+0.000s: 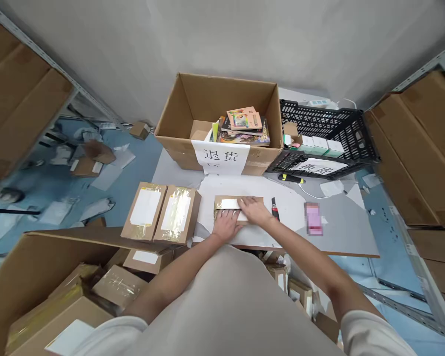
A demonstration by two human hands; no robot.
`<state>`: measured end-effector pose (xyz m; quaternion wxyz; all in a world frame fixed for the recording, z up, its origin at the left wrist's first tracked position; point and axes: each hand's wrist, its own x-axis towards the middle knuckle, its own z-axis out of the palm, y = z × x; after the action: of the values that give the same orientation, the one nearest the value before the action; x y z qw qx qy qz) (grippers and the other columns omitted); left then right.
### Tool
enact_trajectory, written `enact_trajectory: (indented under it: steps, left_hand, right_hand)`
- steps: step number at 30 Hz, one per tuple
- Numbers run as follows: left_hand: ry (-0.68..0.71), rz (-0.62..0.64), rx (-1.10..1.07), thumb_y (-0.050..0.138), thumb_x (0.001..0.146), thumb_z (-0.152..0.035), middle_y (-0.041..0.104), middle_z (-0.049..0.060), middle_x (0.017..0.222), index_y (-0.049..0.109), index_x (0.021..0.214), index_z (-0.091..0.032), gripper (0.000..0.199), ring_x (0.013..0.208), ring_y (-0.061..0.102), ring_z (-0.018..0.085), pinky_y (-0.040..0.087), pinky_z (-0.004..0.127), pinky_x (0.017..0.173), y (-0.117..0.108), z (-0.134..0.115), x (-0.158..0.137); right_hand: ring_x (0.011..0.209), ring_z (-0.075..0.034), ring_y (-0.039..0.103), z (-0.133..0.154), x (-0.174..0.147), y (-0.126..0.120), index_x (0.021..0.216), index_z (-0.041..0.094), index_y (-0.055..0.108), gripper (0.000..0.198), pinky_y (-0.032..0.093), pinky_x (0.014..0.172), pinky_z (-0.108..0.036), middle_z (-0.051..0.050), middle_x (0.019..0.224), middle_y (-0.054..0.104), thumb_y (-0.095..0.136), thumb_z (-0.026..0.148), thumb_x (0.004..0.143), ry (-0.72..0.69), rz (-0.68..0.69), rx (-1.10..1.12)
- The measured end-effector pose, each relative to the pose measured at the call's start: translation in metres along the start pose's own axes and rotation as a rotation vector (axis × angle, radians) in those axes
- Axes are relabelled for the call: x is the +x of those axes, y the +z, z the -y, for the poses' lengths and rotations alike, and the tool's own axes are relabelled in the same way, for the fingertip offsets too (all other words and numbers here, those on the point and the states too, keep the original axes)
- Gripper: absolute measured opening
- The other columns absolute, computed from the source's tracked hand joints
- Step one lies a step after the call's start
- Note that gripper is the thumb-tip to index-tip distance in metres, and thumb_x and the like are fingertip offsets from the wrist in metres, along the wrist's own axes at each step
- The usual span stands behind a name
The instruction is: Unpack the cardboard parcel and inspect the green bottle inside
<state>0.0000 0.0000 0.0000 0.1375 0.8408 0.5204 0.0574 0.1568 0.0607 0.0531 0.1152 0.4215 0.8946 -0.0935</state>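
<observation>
Two bare hands work on a small, flat cardboard box (233, 198) at the near edge of a white-topped table (346, 230), in the middle of the scene. The left hand (225, 226) lies palm down on its near left part, fingers spread; the right hand (252, 209) rests palm down on its right part, fingers stretched out. Whether any fingertips reach under a flap is hard to see. A red-and-black cutter (275, 209) lies just right of the box. To the left, two taped cartons (175, 215) with white labels stand side by side. On the far side, a large open carton (176, 148) holds books (244, 123); right of it, a black crate (357, 129) contains small white-and-green boxes (320, 145).
</observation>
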Motion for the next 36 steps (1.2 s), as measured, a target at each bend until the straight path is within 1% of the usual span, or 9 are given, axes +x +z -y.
enact_trajectory:
  steps: [3, 7, 11, 13, 15, 18, 22, 27, 36]
  left_hand:
    - [0.053, -0.047, -0.129, 0.053, 0.084, -0.04, 0.059, 0.016, 0.115, 0.054, 0.119, -0.014, 0.043, 0.113, 0.051, 0.029, 0.035, 0.049, 0.103, 0.001, 0.01, -0.006]
    - [0.111, -0.242, -0.362, 0.047, 0.088, -0.031, 0.061, 0.012, 0.111, 0.058, 0.108, -0.017, 0.027, 0.11, 0.055, 0.023, 0.038, 0.046, 0.103, -0.003, 0.035, -0.029]
    - [-0.299, -0.427, -0.509, 0.055, 0.084, -0.036, 0.06, 0.015, 0.113, 0.057, 0.113, -0.015, 0.036, 0.11, 0.056, 0.025, 0.045, 0.043, 0.096, -0.006, 0.052, -0.039]
    - [-0.549, -0.403, -0.635, 0.056, 0.083, -0.037, 0.057, 0.018, 0.121, 0.051, 0.124, -0.011, 0.049, 0.111, 0.056, 0.027, 0.048, 0.042, 0.092, -0.005, 0.055, -0.032]
    - [-0.669, -0.304, -0.762, 0.057, 0.082, -0.033, 0.059, 0.019, 0.123, 0.05, 0.126, -0.009, 0.051, 0.109, 0.059, 0.028, 0.049, 0.04, 0.09, -0.002, 0.056, -0.022]
    - [-0.686, -0.222, -0.882, 0.052, 0.083, -0.027, 0.063, 0.015, 0.119, 0.053, 0.126, -0.011, 0.046, 0.106, 0.062, 0.025, 0.047, 0.039, 0.095, 0.003, 0.053, -0.009]
    - [-0.741, -0.288, -0.902, 0.047, 0.087, -0.027, 0.053, 0.014, 0.134, 0.047, 0.133, -0.011, 0.049, 0.125, 0.049, 0.025, 0.037, 0.037, 0.106, 0.009, 0.045, -0.003]
    - [-0.764, -0.3, -0.97, 0.04, 0.092, -0.032, 0.048, 0.015, 0.139, 0.034, 0.142, -0.008, 0.055, 0.13, 0.044, 0.023, 0.033, 0.035, 0.11, 0.017, 0.041, 0.001]
    - [-0.696, -0.379, -1.038, 0.036, 0.094, -0.029, 0.045, 0.012, 0.142, 0.035, 0.142, -0.011, 0.051, 0.132, 0.042, 0.02, 0.03, 0.035, 0.113, 0.029, 0.039, 0.002]
  right_hand:
    - [0.134, -0.031, 0.035, 0.023, 0.009, 0.012, 0.136, 0.008, 0.039, 0.049, 0.03, 0.105, -0.047, -0.02, 0.146, 0.036, 0.041, 0.016, 0.088, -0.078, -0.075, 0.014]
    - [0.135, -0.032, 0.031, 0.032, 0.025, 0.017, 0.14, 0.011, 0.035, 0.051, 0.027, 0.107, -0.05, -0.016, 0.149, 0.033, 0.039, 0.022, 0.09, -0.05, -0.084, 0.072]
    - [0.128, -0.032, 0.038, 0.033, 0.037, 0.013, 0.14, 0.013, 0.035, 0.054, 0.026, 0.106, -0.051, -0.018, 0.142, 0.041, 0.043, 0.036, 0.092, -0.018, -0.126, 0.09]
    - [0.124, -0.031, 0.041, 0.035, 0.044, 0.011, 0.139, 0.014, 0.035, 0.056, 0.027, 0.105, -0.05, -0.018, 0.14, 0.044, 0.044, 0.042, 0.092, -0.035, -0.135, 0.094]
    - [0.122, -0.03, 0.043, 0.037, 0.052, 0.008, 0.139, 0.015, 0.034, 0.057, 0.029, 0.103, -0.048, -0.018, 0.139, 0.043, 0.045, 0.044, 0.091, -0.07, -0.123, 0.091]
    - [0.113, -0.031, 0.049, 0.038, 0.062, 0.002, 0.138, 0.017, 0.035, 0.056, 0.038, 0.095, -0.043, -0.018, 0.132, 0.049, 0.048, 0.043, 0.09, -0.103, -0.064, 0.075]
    - [0.103, -0.031, 0.054, 0.042, 0.068, -0.001, 0.138, 0.017, 0.034, 0.052, 0.042, 0.087, -0.042, -0.018, 0.123, 0.053, 0.044, 0.037, 0.091, -0.098, -0.006, 0.026]
    - [0.108, -0.032, 0.052, 0.052, 0.069, 0.007, 0.137, 0.008, 0.034, 0.046, 0.037, 0.094, -0.05, -0.023, 0.126, 0.049, 0.03, 0.02, 0.093, -0.065, -0.056, -0.057]
    - [0.104, -0.031, 0.055, 0.04, 0.073, 0.019, 0.135, 0.002, 0.037, 0.046, 0.038, 0.095, -0.048, -0.025, 0.127, 0.05, 0.025, 0.02, 0.094, -0.214, -0.095, -0.114]
